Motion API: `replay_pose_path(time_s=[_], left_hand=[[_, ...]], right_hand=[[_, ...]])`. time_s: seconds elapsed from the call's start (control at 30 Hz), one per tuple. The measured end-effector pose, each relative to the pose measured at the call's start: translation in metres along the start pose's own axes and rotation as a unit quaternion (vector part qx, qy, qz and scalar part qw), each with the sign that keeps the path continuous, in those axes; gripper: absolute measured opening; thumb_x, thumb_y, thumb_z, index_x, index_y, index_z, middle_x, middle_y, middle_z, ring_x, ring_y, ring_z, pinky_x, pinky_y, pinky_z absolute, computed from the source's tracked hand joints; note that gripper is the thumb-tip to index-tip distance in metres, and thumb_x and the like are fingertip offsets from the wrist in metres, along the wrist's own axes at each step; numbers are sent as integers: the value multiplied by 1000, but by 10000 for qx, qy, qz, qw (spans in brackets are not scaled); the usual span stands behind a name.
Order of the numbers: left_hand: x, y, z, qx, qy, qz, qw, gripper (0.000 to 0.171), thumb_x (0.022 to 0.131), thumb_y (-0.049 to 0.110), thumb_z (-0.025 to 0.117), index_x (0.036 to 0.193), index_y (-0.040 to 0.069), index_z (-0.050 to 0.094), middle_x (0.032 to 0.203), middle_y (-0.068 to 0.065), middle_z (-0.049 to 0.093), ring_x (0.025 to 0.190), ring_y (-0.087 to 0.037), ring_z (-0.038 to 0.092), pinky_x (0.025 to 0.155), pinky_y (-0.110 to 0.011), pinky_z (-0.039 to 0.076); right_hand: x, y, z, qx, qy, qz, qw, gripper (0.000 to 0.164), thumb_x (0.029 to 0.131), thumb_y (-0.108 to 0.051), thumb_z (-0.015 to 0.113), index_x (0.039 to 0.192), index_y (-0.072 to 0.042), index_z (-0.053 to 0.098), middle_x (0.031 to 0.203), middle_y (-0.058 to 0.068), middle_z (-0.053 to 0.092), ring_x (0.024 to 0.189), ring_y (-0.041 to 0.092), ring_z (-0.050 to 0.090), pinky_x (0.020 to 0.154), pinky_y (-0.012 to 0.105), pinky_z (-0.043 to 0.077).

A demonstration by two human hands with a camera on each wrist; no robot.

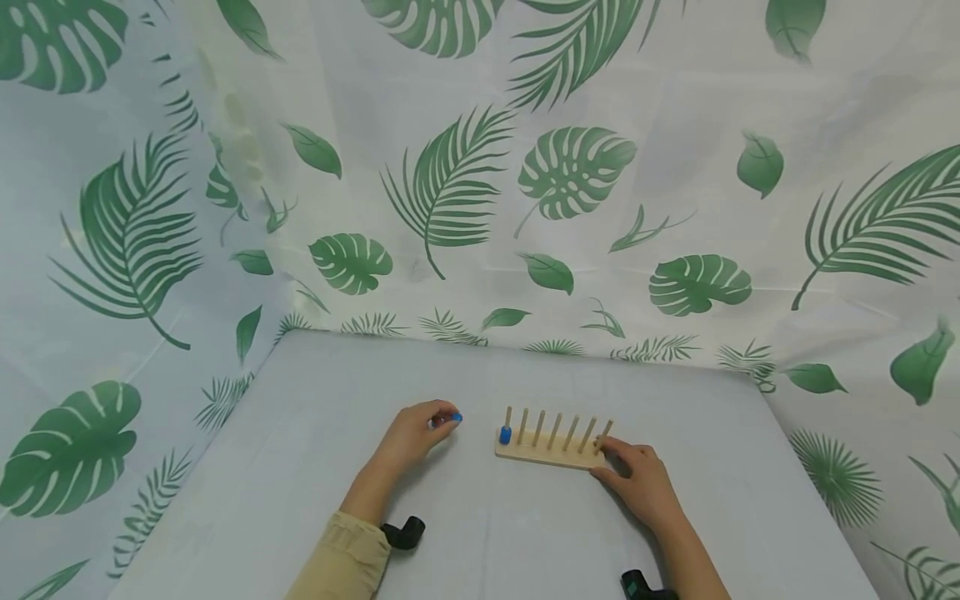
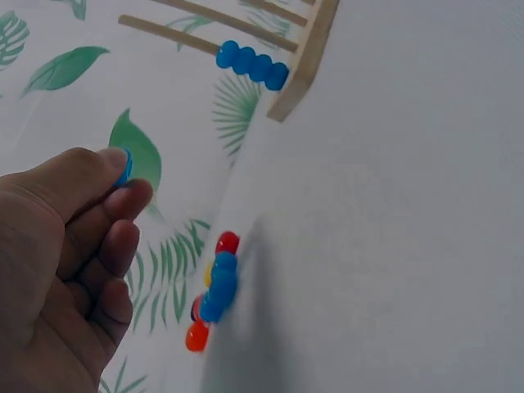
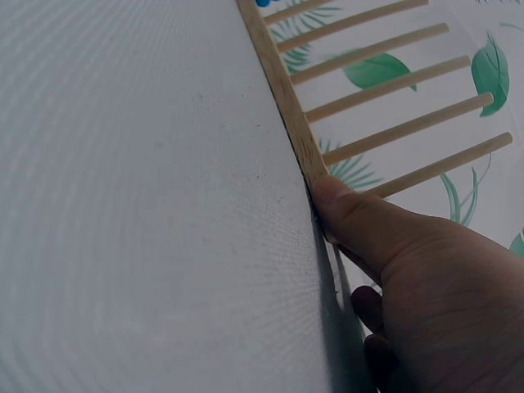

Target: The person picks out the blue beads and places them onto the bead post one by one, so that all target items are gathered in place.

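Note:
Between the thumb and forefinger of my left hand [image 1: 414, 433] is a small blue bead [image 2: 125, 169], mostly covered by the fingertips. To its right stands a pale wooden peg board [image 1: 543, 453] with a row of several upright pegs. Several blue beads [image 2: 252, 65] are stacked on its leftmost peg; the other pegs are bare. My right hand [image 1: 637, 479] grips the board's right end, thumb [image 3: 334, 199] on the near edge and fingers by the last peg.
Loose blue beads [image 2: 221, 286], with red, orange and yellow ones among them, lie on the white table [image 1: 480, 533] near the left hand. Leaf-printed sheeting [image 1: 465, 167] rises behind and left of the table. Each wrist carries a black camera [image 1: 405, 533].

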State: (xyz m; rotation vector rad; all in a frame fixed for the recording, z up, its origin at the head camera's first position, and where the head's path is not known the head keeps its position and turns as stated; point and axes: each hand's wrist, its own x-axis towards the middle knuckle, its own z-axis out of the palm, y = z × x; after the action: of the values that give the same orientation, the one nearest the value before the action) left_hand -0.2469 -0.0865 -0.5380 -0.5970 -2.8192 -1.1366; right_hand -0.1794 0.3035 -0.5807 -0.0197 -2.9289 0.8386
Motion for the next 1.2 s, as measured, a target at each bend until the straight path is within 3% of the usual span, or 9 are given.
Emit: replay_pose_path(time_s=[0.37,0.9,1.2], left_hand=[[14,20,3,-147,-102,511,9985,21,95,30,67,114,21,68,95,9,69,84,-5,59,74,-23,51],[30,48,10,-428,-87,613,9972,23,96,33,65,115,21,69,101,11,69,89,-5,59,76,-22,49],[32,64,12,-626,-178,651,9958,24,96,33,64,117,22,69,102,9,69,91,-6,59,76,-22,49]], right_hand=[[0,-1,0,-35,23,-27,10000,59,84,-44,76,135,-19,60,131,9,64,112,32,54,93,58,45],[-1,-2,-2,13,-26,38,10000,59,83,-43,76,135,-20,60,131,9,64,114,33,54,94,59,45],[-1,-3,-3,63,-33,58,10000,59,84,-45,75,134,-20,60,132,9,64,115,33,53,95,60,44]])
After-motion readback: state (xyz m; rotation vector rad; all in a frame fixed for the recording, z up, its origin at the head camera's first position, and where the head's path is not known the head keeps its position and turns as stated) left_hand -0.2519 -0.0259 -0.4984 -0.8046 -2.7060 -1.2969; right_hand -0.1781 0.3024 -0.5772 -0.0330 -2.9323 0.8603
